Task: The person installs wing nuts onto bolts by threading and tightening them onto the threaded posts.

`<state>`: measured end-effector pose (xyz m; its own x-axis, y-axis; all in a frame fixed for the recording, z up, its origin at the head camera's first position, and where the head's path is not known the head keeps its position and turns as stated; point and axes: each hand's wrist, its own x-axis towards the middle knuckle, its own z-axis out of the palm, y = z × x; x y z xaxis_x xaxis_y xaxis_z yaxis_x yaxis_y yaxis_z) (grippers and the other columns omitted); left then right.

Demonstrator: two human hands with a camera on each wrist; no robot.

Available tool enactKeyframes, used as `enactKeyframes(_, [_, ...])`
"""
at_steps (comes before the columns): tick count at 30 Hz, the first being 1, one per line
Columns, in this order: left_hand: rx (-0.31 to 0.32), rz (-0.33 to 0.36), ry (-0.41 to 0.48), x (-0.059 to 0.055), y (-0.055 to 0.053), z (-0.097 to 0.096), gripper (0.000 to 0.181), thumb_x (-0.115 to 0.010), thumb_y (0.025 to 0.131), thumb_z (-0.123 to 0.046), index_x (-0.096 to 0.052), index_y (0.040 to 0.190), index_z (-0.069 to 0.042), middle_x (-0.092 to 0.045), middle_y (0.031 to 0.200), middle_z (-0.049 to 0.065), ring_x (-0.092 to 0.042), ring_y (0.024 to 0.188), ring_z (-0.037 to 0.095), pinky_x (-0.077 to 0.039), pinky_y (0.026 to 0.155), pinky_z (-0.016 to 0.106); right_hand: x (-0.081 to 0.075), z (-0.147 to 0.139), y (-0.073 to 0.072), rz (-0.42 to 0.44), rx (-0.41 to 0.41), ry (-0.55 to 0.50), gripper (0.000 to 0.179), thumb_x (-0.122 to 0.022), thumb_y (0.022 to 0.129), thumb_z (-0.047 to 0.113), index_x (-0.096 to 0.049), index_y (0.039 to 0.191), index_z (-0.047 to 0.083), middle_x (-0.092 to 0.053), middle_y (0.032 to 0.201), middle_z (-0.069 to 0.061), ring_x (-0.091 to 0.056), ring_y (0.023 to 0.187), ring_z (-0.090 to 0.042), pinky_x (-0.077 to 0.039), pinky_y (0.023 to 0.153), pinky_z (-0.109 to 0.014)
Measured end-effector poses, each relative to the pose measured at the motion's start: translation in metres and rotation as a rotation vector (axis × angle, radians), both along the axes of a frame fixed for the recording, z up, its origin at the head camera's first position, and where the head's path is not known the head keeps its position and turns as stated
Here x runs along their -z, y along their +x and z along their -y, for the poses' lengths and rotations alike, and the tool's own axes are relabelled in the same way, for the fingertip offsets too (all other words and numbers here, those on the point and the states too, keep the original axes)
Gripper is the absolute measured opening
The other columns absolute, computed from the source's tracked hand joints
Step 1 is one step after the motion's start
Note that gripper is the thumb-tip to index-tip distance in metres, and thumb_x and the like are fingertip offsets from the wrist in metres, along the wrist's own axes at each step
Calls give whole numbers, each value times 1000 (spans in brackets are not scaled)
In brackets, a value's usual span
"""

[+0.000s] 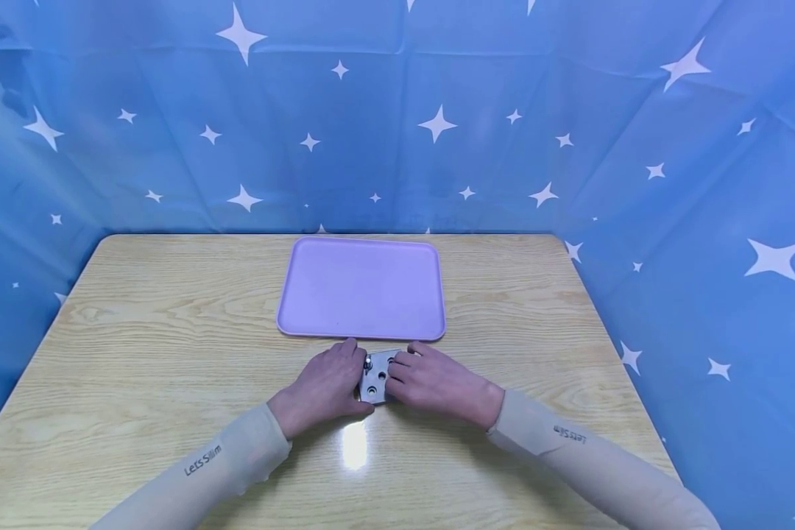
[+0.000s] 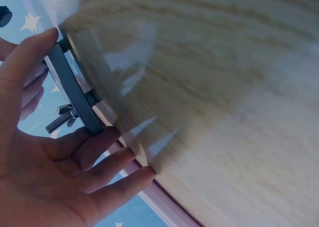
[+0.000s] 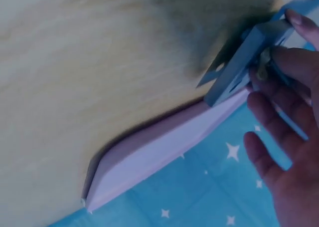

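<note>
A flat grey metal plate (image 1: 373, 379) with several round holes lies close over the table, between both hands and just in front of the tray. My left hand (image 1: 327, 383) grips its left edge, thumb at the near end and index finger at the far end. Near that index finger, a threaded bolt with a wing nut (image 2: 65, 118) stands up from the plate. On the plate's right part, my right hand (image 1: 430, 379) pinches a small wing nut (image 3: 264, 62) between thumb and fingers. The right fingers hide that end of the plate in the head view.
Beyond the hands a shallow purple tray (image 1: 361, 287) rests on the wood-grain table (image 1: 172, 331). A blue curtain (image 1: 384, 110) with white stars hangs behind the table and along its sides.
</note>
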<state>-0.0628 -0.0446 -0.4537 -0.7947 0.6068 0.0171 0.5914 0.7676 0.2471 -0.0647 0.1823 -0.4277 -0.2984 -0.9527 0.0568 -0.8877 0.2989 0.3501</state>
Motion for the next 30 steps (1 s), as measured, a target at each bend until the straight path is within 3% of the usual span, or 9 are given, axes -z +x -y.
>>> enactKeyframes(8, [2, -2, -12, 0, 0, 0, 64, -91, 67, -50, -57, 97, -4, -44, 88, 3, -46, 75, 17, -47, 63, 33, 8, 8, 7, 19, 155, -85, 6, -69, 91, 13, -64, 93, 11, -62, 81, 3, -52, 69, -15, -41, 63, -27])
enactKeyframes(10, [3, -4, -11, 0, 0, 0, 64, -91, 67, -50, -57, 97, -4, -44, 88, 3, -46, 75, 17, -47, 63, 33, 6, 8, 7, 60, 179, -109, 10, -71, 92, 17, -63, 94, 11, -63, 81, 2, -52, 68, -16, -42, 62, -28])
enactKeyframes(13, [10, -12, -5, 1, 0, 1, 64, -91, 68, -50, -58, 98, -4, -45, 88, 3, -46, 75, 17, -48, 63, 33, 0, 4, 4, 166, 198, -135, 22, -74, 92, 27, -65, 105, 13, -67, 93, 3, -60, 81, -17, -46, 72, -32])
enactKeyframes(16, [14, -15, -6, 1, -1, 1, 64, -90, 68, -50, -58, 98, -4, -46, 88, 3, -47, 75, 17, -48, 63, 33, -10, -3, -1, 269, 159, -107, 30, -74, 94, 28, -65, 122, 18, -67, 116, 7, -61, 108, -18, -47, 87, -37])
enactKeyframes(19, [14, -8, -6, 1, -1, 2, 64, -90, 68, -50, -58, 98, -4, -46, 89, 3, -47, 75, 17, -48, 62, 33, -15, -8, -5, 241, 52, -25, 32, -72, 97, 18, -66, 128, 23, -64, 129, 11, -57, 122, -16, -45, 94, -37])
enactKeyframes(22, [12, -3, -4, 0, -1, 1, 64, -90, 68, -50, -58, 98, -4, -46, 89, 3, -47, 75, 17, -48, 62, 33, -15, -8, -6, 140, -30, 33, 28, -70, 97, 16, -70, 123, 26, -66, 126, 14, -57, 119, -14, -45, 93, -35])
enactKeyframes(25, [11, -7, 1, 0, -1, 1, 63, -90, 68, -49, -58, 98, -4, -46, 89, 3, -47, 74, 17, -48, 62, 33, -13, -6, -5, 82, -45, 65, 22, -72, 96, 18, -72, 116, 28, -67, 120, 16, -57, 114, -14, -45, 93, -35])
enactKeyframes(30, [17, -15, 3, 0, 0, 1, 64, -90, 68, -50, -58, 98, -4, -46, 88, 3, -48, 75, 17, -49, 63, 34, -12, -4, -5, 61, -31, 74, 20, -73, 96, 18, -73, 115, 27, -69, 114, 13, -57, 112, -14, -46, 94, -35])
